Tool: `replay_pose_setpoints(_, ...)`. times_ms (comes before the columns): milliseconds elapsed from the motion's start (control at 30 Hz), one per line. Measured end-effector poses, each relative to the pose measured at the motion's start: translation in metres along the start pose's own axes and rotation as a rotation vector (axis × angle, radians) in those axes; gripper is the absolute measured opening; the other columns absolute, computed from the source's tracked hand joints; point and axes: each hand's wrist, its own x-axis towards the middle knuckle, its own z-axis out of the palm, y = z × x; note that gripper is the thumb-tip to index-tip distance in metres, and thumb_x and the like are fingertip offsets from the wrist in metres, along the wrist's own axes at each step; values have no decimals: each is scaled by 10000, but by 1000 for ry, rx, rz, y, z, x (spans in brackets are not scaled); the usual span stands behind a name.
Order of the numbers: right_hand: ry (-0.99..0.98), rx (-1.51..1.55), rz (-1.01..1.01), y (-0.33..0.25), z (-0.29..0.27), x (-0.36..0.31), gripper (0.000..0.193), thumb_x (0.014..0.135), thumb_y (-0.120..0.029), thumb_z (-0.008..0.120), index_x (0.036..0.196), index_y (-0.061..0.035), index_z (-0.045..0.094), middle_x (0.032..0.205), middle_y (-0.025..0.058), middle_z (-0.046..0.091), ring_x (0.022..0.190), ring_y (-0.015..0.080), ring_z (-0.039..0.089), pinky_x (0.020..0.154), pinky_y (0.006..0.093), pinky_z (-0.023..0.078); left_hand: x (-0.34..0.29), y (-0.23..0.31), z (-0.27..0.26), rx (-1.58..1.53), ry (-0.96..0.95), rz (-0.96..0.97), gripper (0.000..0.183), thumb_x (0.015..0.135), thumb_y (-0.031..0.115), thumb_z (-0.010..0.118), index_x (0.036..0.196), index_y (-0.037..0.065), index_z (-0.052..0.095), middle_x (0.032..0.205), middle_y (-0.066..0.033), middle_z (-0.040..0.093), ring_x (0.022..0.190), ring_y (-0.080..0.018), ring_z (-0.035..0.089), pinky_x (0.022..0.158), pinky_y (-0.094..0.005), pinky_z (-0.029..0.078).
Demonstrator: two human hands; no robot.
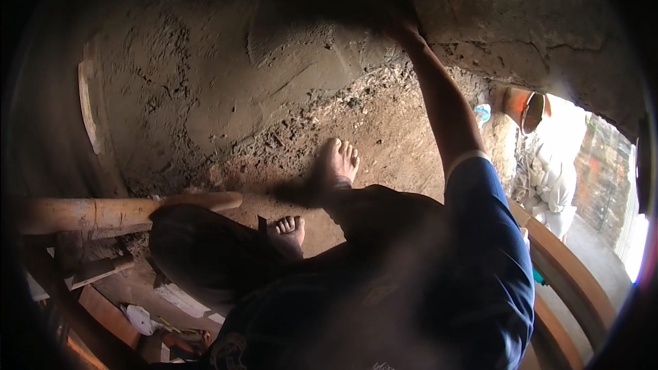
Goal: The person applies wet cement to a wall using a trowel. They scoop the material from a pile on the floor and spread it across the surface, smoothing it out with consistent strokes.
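My right arm stretches far forward to a wall smeared with wet grey-brown mortar (212,82). Only the wrist side of my right hand (406,31) shows; its fingers sink into deep shadow, so whatever they hold cannot be made out. Curved smoothing marks run through the mortar to the left of it. At the lower left, a dark arm-like shape reaches toward the left rim, and no left hand can be seen on it. My bare feet (341,159) stand on the dirt floor (404,137) at the foot of the wall.
A bamboo pole (123,212) juts in from the left beside my knee. Rough cracked concrete (534,20) is at the upper right. An orange pipe (528,108) and white sacks (552,185) lie at the right, above curved-looking wooden beams (572,267). Crumbled mortar lines the wall's base.
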Motion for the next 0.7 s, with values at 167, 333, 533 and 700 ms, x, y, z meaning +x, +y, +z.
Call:
replay_pose_setpoints(167, -281, -216, 305, -12, 14, 48, 324, 787, -252, 497, 1031, -74, 613, 1002, 185, 610, 958, 331, 582, 778, 464, 472, -8, 7, 6, -91, 15, -69, 610, 847, 484, 424, 1131, -54, 468, 1035, -199, 521, 952, -268, 519, 822, -395, 424)
replay_pose_setpoints(333, -457, -268, 308, -38, -3, 92, 329, 794, -289, 495, 1034, -98, 614, 1031, 142, 614, 992, 329, 573, 785, 488, 464, 1, 4, -8, -134, 48, -163, 705, 817, 576, 468, 1096, -71, 485, 996, -194, 532, 906, -260, 535, 782, -395, 455)
replay_pose_setpoints(533, -419, -254, 325, -66, -18, 97, 424, 796, -317, 512, 1167, -113, 520, 1171, 147, 542, 1100, 316, 507, 855, 503, 418, -11, 26, -1, -142, 33, -117, 741, 804, 613, 468, 1044, -87, 509, 968, -201, 546, 872, -269, 546, 767, -400, 467)
replay_pose_setpoints(700, -235, -268, 85, -9, 20, 80, 370, 789, -262, 516, 1114, -84, 535, 1107, 171, 561, 1049, 327, 529, 840, 490, 425, -20, 72, 16, -162, -8, -23, 762, 796, 632, 460, 999, -99, 529, 947, -209, 557, 846, -280, 555, 760, -405, 473)
